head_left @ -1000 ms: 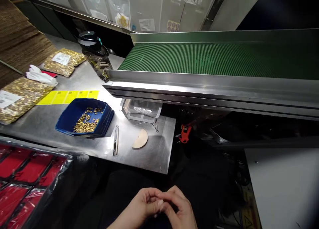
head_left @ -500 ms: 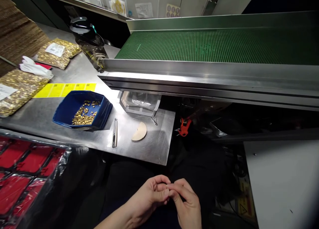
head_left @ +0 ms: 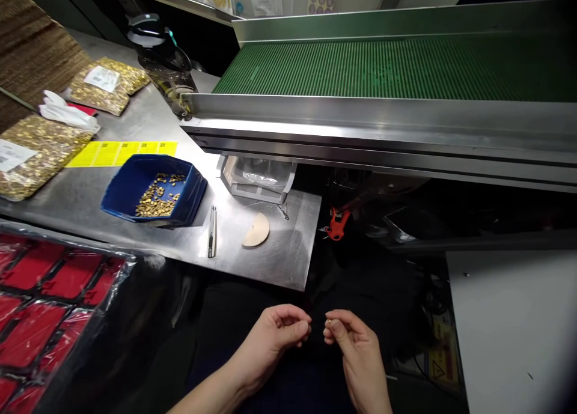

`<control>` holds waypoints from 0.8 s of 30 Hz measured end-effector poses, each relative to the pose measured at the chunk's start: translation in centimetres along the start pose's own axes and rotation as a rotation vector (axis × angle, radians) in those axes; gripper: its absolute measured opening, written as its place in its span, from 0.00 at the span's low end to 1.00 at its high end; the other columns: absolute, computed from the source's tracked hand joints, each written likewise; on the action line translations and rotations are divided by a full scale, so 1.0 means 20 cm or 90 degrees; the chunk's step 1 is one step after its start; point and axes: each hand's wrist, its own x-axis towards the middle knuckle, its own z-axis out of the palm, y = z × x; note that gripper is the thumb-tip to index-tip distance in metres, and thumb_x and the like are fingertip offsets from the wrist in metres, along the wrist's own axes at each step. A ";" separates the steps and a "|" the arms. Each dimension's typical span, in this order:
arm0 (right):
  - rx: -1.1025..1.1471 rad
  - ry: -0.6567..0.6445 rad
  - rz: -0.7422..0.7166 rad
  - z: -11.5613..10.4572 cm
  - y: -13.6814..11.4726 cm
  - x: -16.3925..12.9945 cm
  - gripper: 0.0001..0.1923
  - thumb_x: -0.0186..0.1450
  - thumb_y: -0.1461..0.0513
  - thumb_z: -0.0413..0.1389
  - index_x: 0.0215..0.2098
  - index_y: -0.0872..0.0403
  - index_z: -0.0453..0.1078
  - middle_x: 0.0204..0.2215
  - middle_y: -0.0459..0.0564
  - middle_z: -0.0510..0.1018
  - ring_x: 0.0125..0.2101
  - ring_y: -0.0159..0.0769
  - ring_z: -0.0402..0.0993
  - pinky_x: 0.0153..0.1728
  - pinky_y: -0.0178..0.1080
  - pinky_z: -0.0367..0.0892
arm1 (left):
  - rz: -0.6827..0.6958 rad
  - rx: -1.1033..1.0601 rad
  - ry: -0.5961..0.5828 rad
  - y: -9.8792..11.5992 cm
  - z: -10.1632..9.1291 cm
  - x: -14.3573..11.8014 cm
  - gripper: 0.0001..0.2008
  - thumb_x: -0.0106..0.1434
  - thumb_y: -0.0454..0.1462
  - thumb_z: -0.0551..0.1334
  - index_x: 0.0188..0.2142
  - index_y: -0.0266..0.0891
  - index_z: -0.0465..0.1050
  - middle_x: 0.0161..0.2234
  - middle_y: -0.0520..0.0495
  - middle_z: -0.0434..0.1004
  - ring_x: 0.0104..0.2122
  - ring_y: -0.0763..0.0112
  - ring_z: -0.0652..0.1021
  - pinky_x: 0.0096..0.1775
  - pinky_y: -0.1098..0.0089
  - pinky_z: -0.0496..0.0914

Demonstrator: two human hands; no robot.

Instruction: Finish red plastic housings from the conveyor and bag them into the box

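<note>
My left hand (head_left: 282, 336) and my right hand (head_left: 358, 345) hover over my dark lap, just in front of the metal table, a small gap between them. Thumb and fingers of the left are curled together in a pinch; whatever may be in it is hidden. The right also pinches, with a tiny glint at its fingertips too small to name. On the table beyond lie a half-round beige disc (head_left: 256, 231), a utility knife (head_left: 211, 232) and a blue bin (head_left: 183, 200) with small gold-coloured metal pieces (head_left: 155, 205) in it.
A green ribbed conveyor (head_left: 342, 71) with metal side rails crosses the back. Bags of gold pieces (head_left: 49, 152), a bottle (head_left: 164, 65) and a yellow label strip (head_left: 124, 152) sit left. Red wrapped pieces (head_left: 36, 330) lie lower left; an orange-handled tool (head_left: 338, 223) hangs beyond the table corner.
My hands were touching at the fingertips; now they are apart, the right having moved rightward. The whole view has shifted slightly.
</note>
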 end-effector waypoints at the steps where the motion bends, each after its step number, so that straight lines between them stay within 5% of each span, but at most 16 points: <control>1: -0.004 -0.006 0.000 0.01 0.00 -0.01 0.17 0.61 0.50 0.69 0.40 0.54 0.82 0.32 0.52 0.82 0.32 0.37 0.78 0.35 0.37 0.77 | 0.008 0.023 0.006 0.01 0.00 0.00 0.13 0.53 0.41 0.78 0.35 0.35 0.84 0.29 0.46 0.78 0.30 0.72 0.73 0.35 0.73 0.66; 17: -0.010 -0.067 0.011 0.04 -0.03 -0.04 0.16 0.66 0.51 0.65 0.42 0.55 0.79 0.34 0.52 0.82 0.33 0.35 0.77 0.36 0.36 0.74 | 0.067 0.155 -0.023 0.03 0.01 -0.02 0.15 0.59 0.44 0.74 0.43 0.41 0.84 0.37 0.46 0.82 0.38 0.67 0.77 0.42 0.70 0.69; 24: -0.011 -0.065 0.018 0.05 -0.03 -0.04 0.15 0.65 0.50 0.65 0.41 0.53 0.79 0.33 0.50 0.81 0.32 0.35 0.75 0.35 0.35 0.72 | 0.099 0.199 -0.006 0.02 0.01 -0.02 0.12 0.59 0.43 0.74 0.37 0.38 0.81 0.33 0.49 0.80 0.34 0.71 0.76 0.39 0.72 0.67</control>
